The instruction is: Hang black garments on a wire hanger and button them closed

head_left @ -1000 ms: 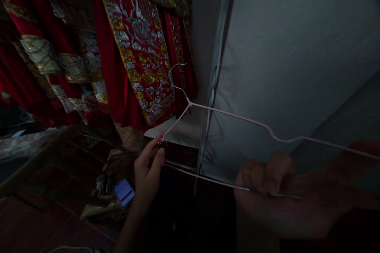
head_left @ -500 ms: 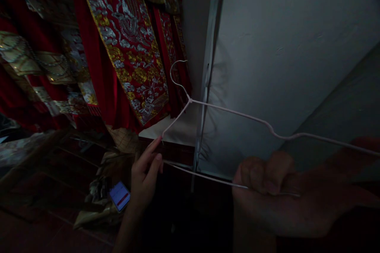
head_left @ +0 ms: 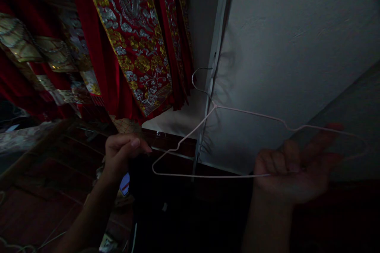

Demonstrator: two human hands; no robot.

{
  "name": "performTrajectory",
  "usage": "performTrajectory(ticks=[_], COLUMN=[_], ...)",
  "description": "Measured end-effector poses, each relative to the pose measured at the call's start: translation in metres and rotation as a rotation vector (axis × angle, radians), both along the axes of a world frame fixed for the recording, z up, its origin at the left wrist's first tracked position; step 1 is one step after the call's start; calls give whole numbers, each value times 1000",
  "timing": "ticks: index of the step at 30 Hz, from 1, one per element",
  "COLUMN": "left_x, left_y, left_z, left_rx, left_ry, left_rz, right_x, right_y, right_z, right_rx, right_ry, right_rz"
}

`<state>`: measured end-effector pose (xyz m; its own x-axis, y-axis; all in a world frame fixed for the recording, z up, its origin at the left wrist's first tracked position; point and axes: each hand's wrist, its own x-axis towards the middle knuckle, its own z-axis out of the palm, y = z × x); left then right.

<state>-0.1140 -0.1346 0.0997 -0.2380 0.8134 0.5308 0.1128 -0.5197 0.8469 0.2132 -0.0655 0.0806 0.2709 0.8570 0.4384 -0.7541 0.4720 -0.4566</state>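
A thin white wire hanger (head_left: 237, 112) lies flat in the air in front of me, its hook pointing away toward the wall. My right hand (head_left: 293, 170) grips its lower bar near the right end, thumb pressed over the wire and two fingers stretched out. My left hand (head_left: 123, 152) is off the hanger, a little left of its left corner, fingers curled and pinching the top edge of a dark garment (head_left: 166, 209) that hangs below. What exactly the fingers hold is hard to see in the dim light.
Red robes with gold and silver embroidery (head_left: 133, 43) hang at the upper left. A grey wall panel (head_left: 297, 47) with a metal edge strip (head_left: 215, 67) fills the right. A lit phone (head_left: 125, 184) lies on crumpled cloth over a dark red tiled floor (head_left: 35, 213).
My left hand let go of the hanger's left corner and dropped to the dark garment, fingers curling. The hanger shifted right and my right hand's fingers spread.
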Motion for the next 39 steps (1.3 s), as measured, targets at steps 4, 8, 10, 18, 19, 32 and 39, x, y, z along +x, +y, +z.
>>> performTrajectory(ticks=[4, 8, 10, 18, 19, 32, 39], left_x=[21, 43, 56, 100, 101, 62, 46], left_y=[16, 31, 41, 94, 100, 72, 74], left_z=[25, 55, 70, 69, 60, 8, 23], left_rx=[137, 79, 64, -13, -71, -262, -53], left_ry=[-331, -668, -779, -780, -723, 947, 848], left_rz=[-87, -122, -120, -150, -150, -76, 90], right_x=[-21, -45, -56, -40, -36, -21, -77], right_y=[-5, -17, -20, 31, 40, 75, 13], right_z=[-4, 5, 7, -33, -42, -81, -129], right_rx=[-1, 15, 35, -25, -30, -209, -357], right_ry=[-37, -36, -33, 194, 224, 33, -455], right_rz=[19, 30, 71, 121, 123, -102, 37])
